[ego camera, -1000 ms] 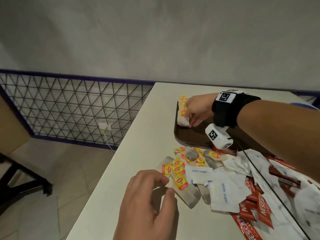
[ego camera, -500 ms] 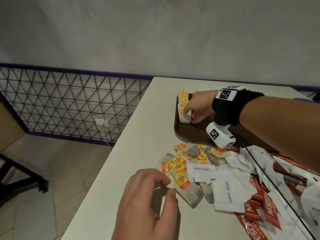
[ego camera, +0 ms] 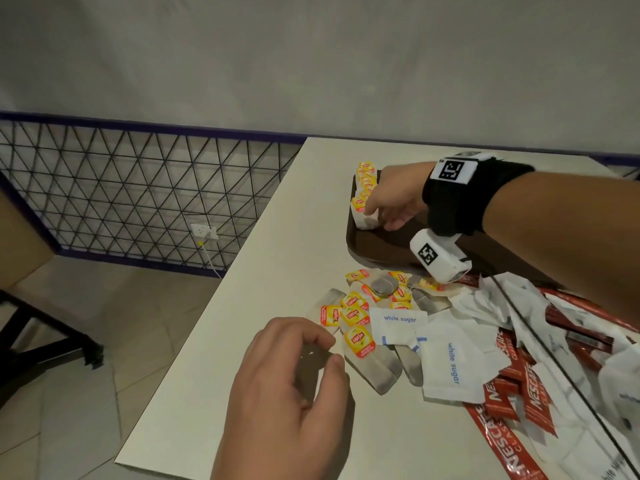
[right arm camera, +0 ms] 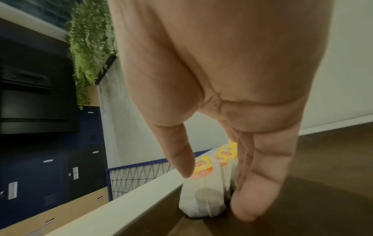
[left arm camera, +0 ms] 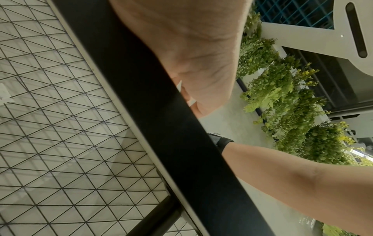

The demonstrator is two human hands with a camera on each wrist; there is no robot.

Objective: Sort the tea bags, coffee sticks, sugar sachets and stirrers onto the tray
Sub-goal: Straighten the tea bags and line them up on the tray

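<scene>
Right hand at the tea bag row, left hand parked by the pile

The right hand [ego camera: 391,199] sits on the tray [ego camera: 381,247] at 12 o'clock, thumb and fingers [right arm camera: 254,206] nearly straight either side of the upright tea bags [ego camera: 363,195], touching them; the left hand [ego camera: 287,393] rests at 6 o'clock, fingers loosely curled, holding nothing as far as can be seen; the loose tea bags [ego camera: 360,327], sugar sachets [ego camera: 450,362] and coffee sticks [ego camera: 505,403] lie on the table [ego camera: 277,271] between 3 and 5 o'clock.
</scene>
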